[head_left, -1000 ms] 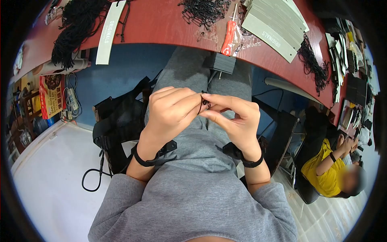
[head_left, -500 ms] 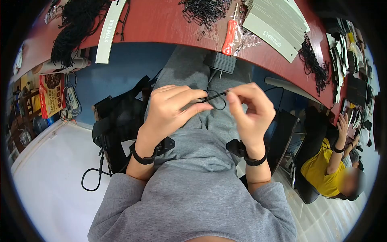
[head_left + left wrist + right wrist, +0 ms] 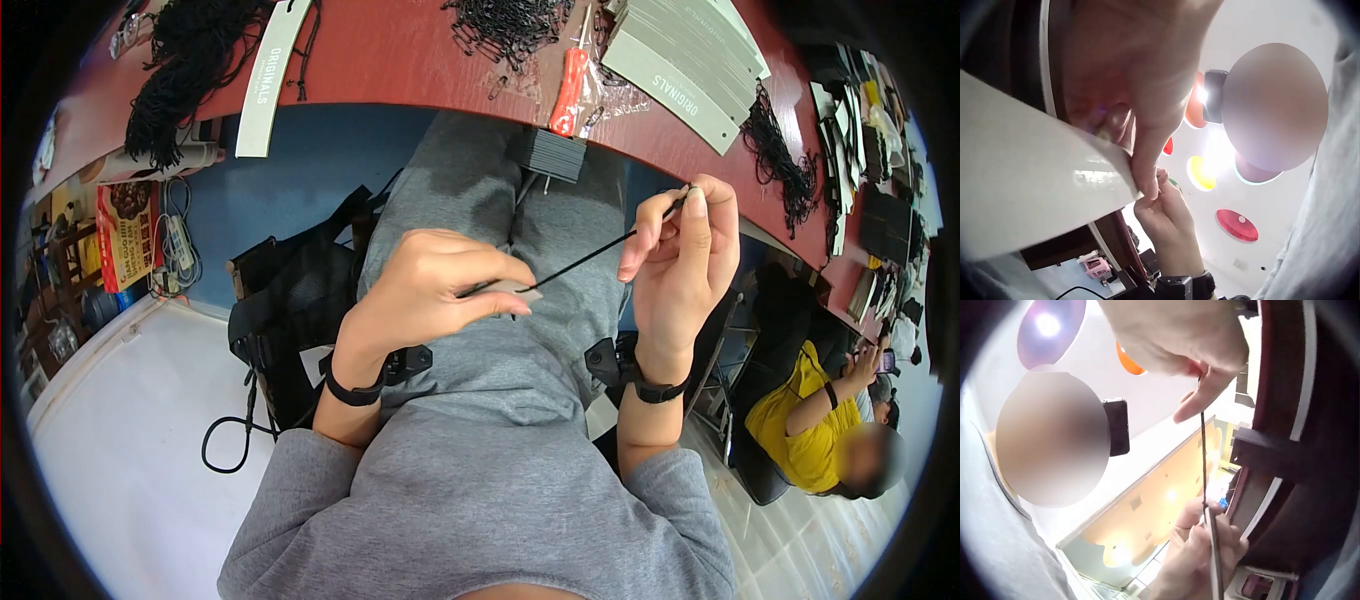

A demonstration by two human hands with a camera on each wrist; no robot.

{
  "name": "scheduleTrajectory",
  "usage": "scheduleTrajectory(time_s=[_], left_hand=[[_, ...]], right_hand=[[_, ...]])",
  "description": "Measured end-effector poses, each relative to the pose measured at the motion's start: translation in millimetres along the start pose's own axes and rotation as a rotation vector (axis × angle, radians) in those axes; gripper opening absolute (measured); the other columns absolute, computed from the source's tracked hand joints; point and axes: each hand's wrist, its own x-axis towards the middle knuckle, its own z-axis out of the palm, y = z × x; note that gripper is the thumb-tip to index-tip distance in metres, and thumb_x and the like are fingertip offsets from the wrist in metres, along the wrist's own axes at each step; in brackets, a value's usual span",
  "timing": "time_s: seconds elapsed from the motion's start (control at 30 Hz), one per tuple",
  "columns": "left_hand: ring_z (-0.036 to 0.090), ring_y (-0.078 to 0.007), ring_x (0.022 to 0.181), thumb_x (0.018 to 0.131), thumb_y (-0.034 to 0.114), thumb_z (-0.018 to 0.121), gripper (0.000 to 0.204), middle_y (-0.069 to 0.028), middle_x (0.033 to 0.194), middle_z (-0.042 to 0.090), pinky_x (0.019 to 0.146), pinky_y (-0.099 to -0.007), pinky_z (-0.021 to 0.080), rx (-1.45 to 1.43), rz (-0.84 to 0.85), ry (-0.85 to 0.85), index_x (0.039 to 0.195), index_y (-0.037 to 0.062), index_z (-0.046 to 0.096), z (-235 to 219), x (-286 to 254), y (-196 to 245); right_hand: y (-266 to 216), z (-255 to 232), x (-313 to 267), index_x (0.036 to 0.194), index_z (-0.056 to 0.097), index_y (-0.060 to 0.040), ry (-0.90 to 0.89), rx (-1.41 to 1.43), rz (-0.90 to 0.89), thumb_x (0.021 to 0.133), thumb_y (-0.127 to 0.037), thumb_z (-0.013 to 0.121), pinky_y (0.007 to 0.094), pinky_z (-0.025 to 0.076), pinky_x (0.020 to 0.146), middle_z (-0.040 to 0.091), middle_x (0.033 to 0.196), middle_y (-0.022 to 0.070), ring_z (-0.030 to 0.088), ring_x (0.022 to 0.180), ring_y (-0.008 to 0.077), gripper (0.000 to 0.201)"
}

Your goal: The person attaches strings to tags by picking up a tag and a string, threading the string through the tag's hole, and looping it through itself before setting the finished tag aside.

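Over the lap in the head view, my left hand [image 3: 440, 285] pinches a pale card tag [image 3: 518, 290] between thumb and fingers. The left wrist view shows the card [image 3: 1035, 181] broad and flat, its narrow end at the fingertips. A thin black cord [image 3: 585, 262] runs from the tag up to my right hand [image 3: 692, 245]. My right thumb and fingers pinch the cord's far end, out to the right and higher than the left hand. In the right wrist view the cord [image 3: 1204, 456] is straight and taut between the two hands.
On the red table [image 3: 380, 60] lie a printed tag [image 3: 268, 85], black cord bundles [image 3: 190, 75], a heap of small black pins [image 3: 508, 30], a red-handled tool [image 3: 570, 90] and a tag stack [image 3: 685, 85]. A ridged black block [image 3: 550, 156] juts from its edge. Another person [image 3: 800, 430] sits right.
My right hand has moved away from my left, right and toward the table, drawing the cord from a small loop into a straight line. My left hand has moved only slightly.
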Motion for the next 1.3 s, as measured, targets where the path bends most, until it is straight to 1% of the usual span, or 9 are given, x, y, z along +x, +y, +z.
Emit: scheduleTrajectory(time_s=[0.2, 0.33, 0.4, 0.53, 0.67, 0.8, 0.93, 1.2, 1.3], left_hand=[[0.059, -0.0184, 0.054, 0.067, 0.019, 0.081, 0.021, -0.006, 0.067, 0.065, 0.051, -0.0263, 0.043, 0.038, 0.048, -0.052, 0.079, 0.0048, 0.07, -4.3, 7.1, 12.4], [0.059, -0.0055, 0.066, 0.074, 0.007, 0.078, 0.02, -0.0039, 0.09, 0.07, 0.053, -0.0205, 0.045, 0.046, -0.139, 0.572, 0.092, 0.0068, 0.07, -48.0, 18.4, 28.1], [0.062, -0.0125, 0.072, 0.086, 0.009, 0.068, 0.027, -0.0076, 0.085, 0.064, 0.064, -0.0238, 0.051, 0.016, -0.052, 0.889, 0.111, -0.0014, 0.062, -74.2, 35.3, 29.2], [0.061, -0.0083, 0.072, 0.087, 0.014, 0.068, 0.042, -0.007, 0.092, 0.067, 0.066, -0.0184, 0.047, 0.138, -0.166, 1.075, 0.123, -0.004, 0.056, -140.8, 52.9, 19.1], [0.065, -0.0106, 0.072, 0.087, 0.018, 0.067, 0.048, -0.0155, 0.115, 0.063, 0.056, -0.0214, 0.044, 0.595, -0.375, 1.058, 0.129, -0.0007, 0.052, -144.9, 63.9, 20.4], [0.052, -0.004, 0.058, 0.089, 0.02, 0.066, 0.03, -0.0054, 0.088, 0.07, 0.053, -0.0181, 0.04, 0.464, -0.369, 0.987, 0.111, -0.0002, 0.065, -114.5, 55.0, 20.4], [0.046, 0.0002, 0.056, 0.089, 0.019, 0.066, 0.024, -0.0023, 0.08, 0.069, 0.05, -0.0149, 0.035, 0.312, -0.449, 0.866, 0.106, 0.0018, 0.068, -75.6, 56.7, 23.0], [0.046, -0.0024, 0.054, 0.085, 0.009, 0.068, 0.012, 0.0002, 0.073, 0.065, 0.047, -0.0186, 0.028, 0.341, -0.206, 0.656, 0.095, 0.0035, 0.071, -48.1, 57.6, 26.4], [0.048, -0.0055, 0.054, 0.079, 0.005, 0.073, 0.019, -0.0035, 0.076, 0.063, 0.046, -0.0201, 0.034, 0.346, -0.039, 0.512, 0.098, 0.003, 0.07, -39.6, 56.8, 26.6]], right_hand=[[-8.0, 8.8, 4.8, 0.106, 0.035, -0.0008, -0.1, 0.019, -0.057, 0.102, -0.012, 0.035, 0.0333, 0.059, 0.054, 0.056, 0.072, 0.0171, 0.063, 0.06, 0.0227, 0.012], [-22.5, 13.6, 15.0, 0.112, 0.039, 0.0009, -0.038, -0.113, -0.241, 0.101, -0.013, 0.037, 0.0345, 0.059, 0.062, 0.061, 0.097, 0.0266, 0.067, 0.073, 0.0262, 0.018], [-27.8, 18.4, 16.7, 0.118, 0.038, 0.0022, 0.042, -0.289, -0.248, 0.1, -0.014, 0.04, 0.0333, 0.058, 0.065, 0.059, 0.11, 0.0273, 0.067, 0.077, 0.0262, 0.024], [-30.0, -5.9, 23.5, 0.116, 0.044, 0.0029, 0.106, -0.467, -0.224, 0.1, -0.015, 0.043, 0.0288, 0.054, 0.071, 0.061, 0.114, 0.0197, 0.067, 0.081, 0.0214, 0.024], [-30.1, -25.6, 33.3, 0.107, 0.056, 0.003, 0.333, -0.738, -0.301, 0.097, -0.013, 0.052, 0.0236, 0.051, 0.069, 0.064, 0.107, 0.0117, 0.063, 0.076, 0.0122, 0.02], [-33.4, -49.8, 41.5, 0.104, 0.064, -0.0063, 0.367, -1.406, -0.388, 0.081, -0.016, 0.072, 0.0297, 0.048, 0.078, 0.065, 0.102, 0.0062, 0.06, 0.09, 0.0192, 0.026], [-25.6, -46.8, 53.4, 0.1, 0.063, -0.0094, 0.364, -1.56, -0.409, 0.071, -0.023, 0.079, 0.0346, 0.047, 0.078, 0.061, 0.1, 0.0035, 0.056, 0.089, 0.023, 0.036], [-28.9, -47.3, 48.4, 0.095, 0.061, -0.0069, 0.344, -1.258, -0.259, 0.073, -0.006, 0.077, 0.0242, 0.044, 0.062, 0.062, 0.083, 0.002, 0.057, 0.073, 0.0112, 0.027], [-32.2, -38.3, 41.3, 0.095, 0.056, -0.0013, 0.467, -0.974, -0.606, 0.075, 0.005, 0.074, 0.02, 0.042, 0.06, 0.067, 0.087, 0.0053, 0.059, 0.073, 0.0077, 0.027]])
